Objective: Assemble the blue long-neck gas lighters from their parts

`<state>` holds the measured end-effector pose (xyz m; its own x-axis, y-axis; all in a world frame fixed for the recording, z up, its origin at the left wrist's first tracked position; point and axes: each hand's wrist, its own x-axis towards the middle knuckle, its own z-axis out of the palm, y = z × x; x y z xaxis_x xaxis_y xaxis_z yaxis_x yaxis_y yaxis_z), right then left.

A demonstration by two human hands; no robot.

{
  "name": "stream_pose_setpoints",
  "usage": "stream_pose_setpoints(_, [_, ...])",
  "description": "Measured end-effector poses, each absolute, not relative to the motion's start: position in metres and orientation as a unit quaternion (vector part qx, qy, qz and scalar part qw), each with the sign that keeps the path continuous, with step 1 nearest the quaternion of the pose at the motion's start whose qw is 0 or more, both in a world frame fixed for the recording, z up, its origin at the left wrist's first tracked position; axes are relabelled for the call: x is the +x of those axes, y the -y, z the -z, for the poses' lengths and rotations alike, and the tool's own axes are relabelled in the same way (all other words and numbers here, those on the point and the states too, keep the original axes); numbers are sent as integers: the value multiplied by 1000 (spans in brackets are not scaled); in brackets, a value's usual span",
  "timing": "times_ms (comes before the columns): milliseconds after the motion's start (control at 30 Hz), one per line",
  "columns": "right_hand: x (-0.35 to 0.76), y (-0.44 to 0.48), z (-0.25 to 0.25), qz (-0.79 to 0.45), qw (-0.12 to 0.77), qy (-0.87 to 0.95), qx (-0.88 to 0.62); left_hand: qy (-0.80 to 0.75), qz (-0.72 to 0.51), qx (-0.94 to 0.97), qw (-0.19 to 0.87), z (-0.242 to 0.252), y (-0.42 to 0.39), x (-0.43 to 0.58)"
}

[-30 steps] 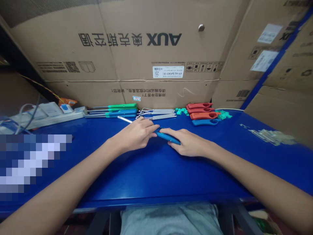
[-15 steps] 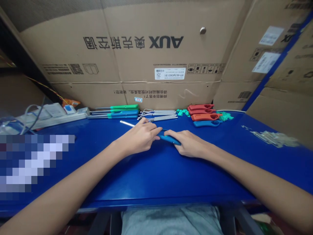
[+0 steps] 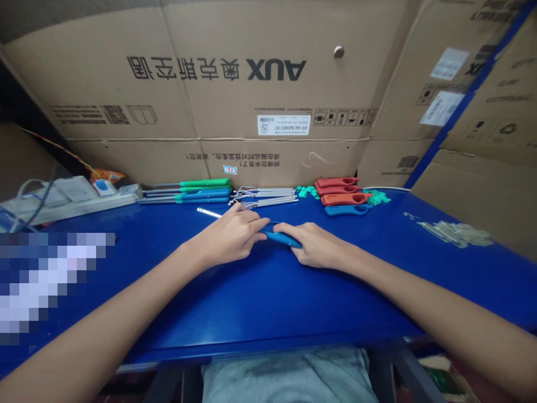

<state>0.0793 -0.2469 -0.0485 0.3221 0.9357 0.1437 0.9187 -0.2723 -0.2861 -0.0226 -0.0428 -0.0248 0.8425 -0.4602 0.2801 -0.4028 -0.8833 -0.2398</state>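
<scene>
Over the middle of the blue table, my right hand is closed around a blue handle that slants between both hands. My left hand is wrapped round a thin silver rod; its tip sticks out to the upper left. The left fingertips touch the handle's near end, where the rod and handle meet, and hide most of that spot. A bit of teal shows beside my right fingertips.
Behind my hands lie blue and green handled tools, silver rods, teal pieces, and red, orange and blue handles. Clear bags lie right, a power strip left. Cardboard stands behind.
The whole view has shifted slightly, so the scene sits further left. Both hands keep their hold on the rod and the blue handle, with little visible change between them.
</scene>
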Motion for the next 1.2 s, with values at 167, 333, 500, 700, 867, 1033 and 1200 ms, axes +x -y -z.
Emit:
stream_pose_setpoints(167, [80,247,47,-36,170,581,-795,-217,158,-959,93,23,45,-24])
stream_pose_setpoints(333, [80,248,45,-49,157,584,-795,-219,146,-958,115,21,48,-25])
stream_pose_setpoints(500, [78,246,45,-35,144,579,-802,-211,153,-958,123,20,48,-25])
stream_pose_setpoints(700, [75,246,45,-39,139,563,-814,-210,139,-960,126,23,47,-23])
stream_pose_setpoints(867, [76,246,45,-30,124,580,-804,-221,128,-960,115,20,48,-24])
stream_pose_setpoints(1033, [77,246,45,-27,126,586,-800,-219,138,-959,117,18,48,-26])
stream_pose_setpoints(1200, [75,246,43,-33,131,585,-800,-215,127,-961,119,19,48,-25])
